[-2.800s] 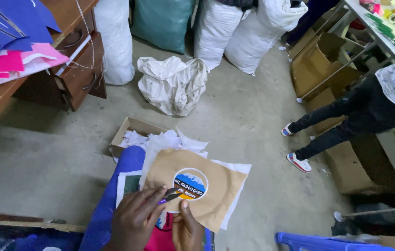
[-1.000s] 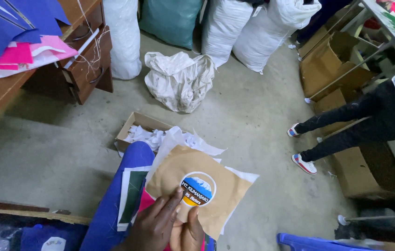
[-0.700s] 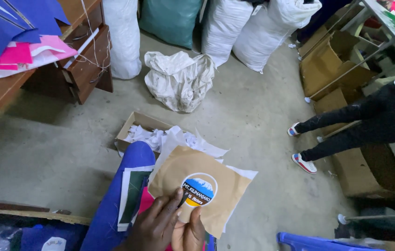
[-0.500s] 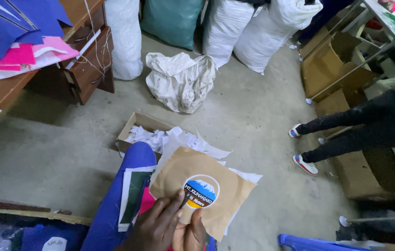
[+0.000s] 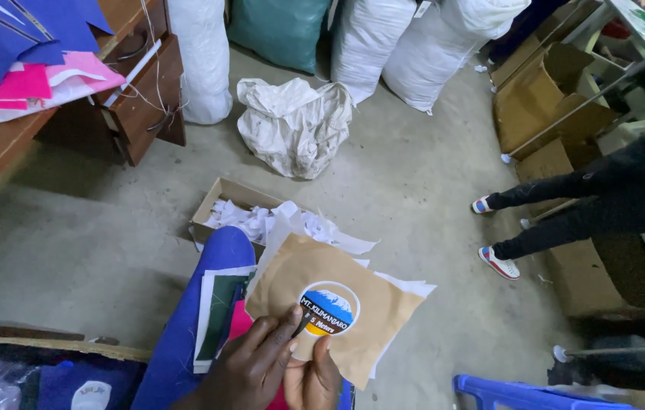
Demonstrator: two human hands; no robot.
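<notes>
The tan cloth piece (image 5: 338, 304) lay on the person's lap, over a blue trouser leg (image 5: 201, 304), and everything else sat around it. The left hand (image 5: 250, 368) was curled, with its fingertips pressing the near edge of the round blue and white patch (image 5: 328, 308) in the middle of the cloth. The right hand (image 5: 313, 380) was just under the cloth's near edge, its thumb up on the cloth, pinching it lightly (the rest of that hand was hidden).

Beyond the cloth stood a small cardboard box (image 5: 220, 199) full of white paper scraps (image 5: 262, 220). Farther off lay a crumpled white sack (image 5: 292, 125). To the right of the cloth, another person's legs (image 5: 565, 212) stretched across the floor.

The patch could go on crooked if the cloth slid on the lap. The loose sheets under the cloth might also slip to the floor.
</notes>
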